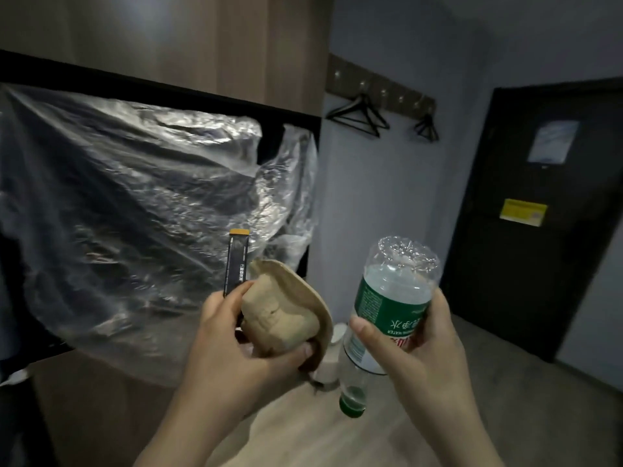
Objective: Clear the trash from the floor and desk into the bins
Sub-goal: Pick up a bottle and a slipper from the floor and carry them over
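L hand [236, 352], approx 6 o'clock in view, is gripping two bits of trash at once. Its fingers and thumb are curling round a crumpled brown paper bowl [279, 315]. A black sachet [237, 261] w/ an orange tip is standing upright out of the same grip, against the bowl's left side, pointing to 12.

R hand [414, 348], at 5 o'clock, is wrapping round a clear bottle [391, 298] w/ a green label. Bottle is hanging upside down, base up toward 12, green cap [352, 404] on and pointing down toward 6, tilting a little left. Bottle and bowl are sitting just beside each other; can't tell if they're touching.

A white cup-like thing [332, 358] is showing betw. them, lower and behind; can't tell what it's resting on.

Crinkled plastic sheet [135, 214] is covering a black-framed opening from 9 to 11 o'clock. Hangers [360, 114] are hanging off a hook rail [381, 87] at 1 o'clock. Dark door [539, 264] is filling 3 o'clock, carrying a yellow sticker [522, 212] and a pale notice [553, 141].
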Tool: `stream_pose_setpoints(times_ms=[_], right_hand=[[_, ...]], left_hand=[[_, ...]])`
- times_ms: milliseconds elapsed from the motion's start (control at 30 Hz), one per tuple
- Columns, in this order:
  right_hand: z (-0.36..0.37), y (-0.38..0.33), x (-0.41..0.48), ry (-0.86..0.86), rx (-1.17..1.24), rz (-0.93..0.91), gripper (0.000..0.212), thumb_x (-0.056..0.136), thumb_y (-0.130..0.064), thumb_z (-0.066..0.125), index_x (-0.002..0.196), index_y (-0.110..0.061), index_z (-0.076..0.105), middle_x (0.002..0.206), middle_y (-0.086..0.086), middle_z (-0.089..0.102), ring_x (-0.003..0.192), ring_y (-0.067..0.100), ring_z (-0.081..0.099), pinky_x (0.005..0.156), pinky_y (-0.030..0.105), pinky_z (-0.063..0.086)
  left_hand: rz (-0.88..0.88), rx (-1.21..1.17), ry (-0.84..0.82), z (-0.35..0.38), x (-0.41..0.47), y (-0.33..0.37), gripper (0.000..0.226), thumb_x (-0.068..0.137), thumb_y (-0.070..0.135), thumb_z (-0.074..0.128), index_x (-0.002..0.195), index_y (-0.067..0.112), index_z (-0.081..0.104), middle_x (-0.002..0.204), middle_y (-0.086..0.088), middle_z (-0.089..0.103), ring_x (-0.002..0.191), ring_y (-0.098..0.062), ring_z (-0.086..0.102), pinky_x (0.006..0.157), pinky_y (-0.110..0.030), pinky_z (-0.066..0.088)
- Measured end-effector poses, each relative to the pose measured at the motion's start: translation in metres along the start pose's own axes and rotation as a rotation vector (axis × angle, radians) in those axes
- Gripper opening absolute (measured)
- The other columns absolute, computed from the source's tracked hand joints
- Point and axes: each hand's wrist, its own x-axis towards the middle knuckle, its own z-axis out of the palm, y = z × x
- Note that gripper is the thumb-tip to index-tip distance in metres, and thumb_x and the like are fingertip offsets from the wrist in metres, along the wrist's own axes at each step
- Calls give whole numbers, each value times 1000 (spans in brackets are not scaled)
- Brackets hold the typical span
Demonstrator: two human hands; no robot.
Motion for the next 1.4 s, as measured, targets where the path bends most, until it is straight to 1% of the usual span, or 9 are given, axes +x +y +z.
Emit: stream_pose_setpoints(times_ms=[267, 367, 467, 667, 767, 900, 1067, 1233, 1400], right_hand=[[2, 62, 92, 125, -137, -40, 68, 61, -51, 79, 121, -48, 48, 110, -26, 64, 99, -5, 63, 76, 20, 52], [11, 86, 132, 168, -177, -27, 66, 61, -49, 80, 120, -48, 50, 110, -27, 64, 99, -6, 63, 75, 18, 52], [14, 113, 169, 225, -229, -15, 62, 64, -40, 84, 114, -52, 50, 107, -29, 64, 95, -9, 62, 71, 8, 50], [-1, 174, 228, 292, -325, 66, 60, 62, -43, 83, 107, -59, 46, 105, -34, 61, 95, -12, 60, 69, 13, 49], [-18, 204, 259, 332, -338, 96, 61, 58, -52, 80, 103, -68, 42, 105, -37, 59, 94, -14, 59, 63, 6, 49], [-49, 250, 310, 376, -323, 111, 63, 52, -61, 74, 107, -60, 44, 104, -36, 60, 93, -13, 60, 68, 14, 48], [-97, 305, 386, 402, -282, 94, 62, 56, -52, 78, 110, -51, 49, 102, -32, 63, 90, -11, 62, 67, 6, 49], [-141, 359, 455, 388, -291, 115, 61, 59, -45, 81, 111, -50, 48, 102, -32, 64, 91, -10, 63, 70, 13, 49], [-171, 418, 511, 375, -296, 171, 59, 60, -46, 81, 106, -56, 46, 101, -34, 64, 90, -10, 63, 68, 14, 49]], left_hand=[[19, -68, -109, 82, 108, -58, 86, 27, 60, 77, 109, 44, 57, 100, 21, 49, 88, -3, 62, 73, -30, 54], [26, -95, -137, 104, 158, -80, 75, 27, 59, 76, 99, 52, 56, 100, 20, 50, 84, 6, 59, 70, -22, 49], [36, -101, -205, 130, 203, -102, 70, 30, 54, 81, 95, 54, 55, 99, 20, 49, 84, 13, 56, 64, -15, 44], [41, -78, -330, 205, 266, -144, 65, 41, 36, 88, 97, 45, 58, 98, 14, 50, 84, 20, 51, 62, 5, 36], [53, -99, -370, 251, 299, -153, 65, 40, 41, 86, 97, 50, 55, 100, 16, 48, 86, 21, 50, 63, 2, 38], [87, -83, -382, 321, 342, -162, 81, 38, 49, 85, 113, 43, 55, 100, 20, 46, 87, 16, 52, 65, -9, 38], [97, -90, -399, 411, 397, -165, 81, 37, 55, 85, 111, 43, 55, 99, 25, 45, 89, 5, 56, 71, -13, 40], [85, -121, -400, 492, 439, -175, 76, 31, 63, 81, 102, 54, 52, 101, 29, 45, 86, 16, 52, 68, -13, 40], [40, -118, -430, 566, 476, -199, 67, 39, 49, 88, 97, 54, 54, 101, 23, 48, 86, 9, 55, 68, -10, 38]])
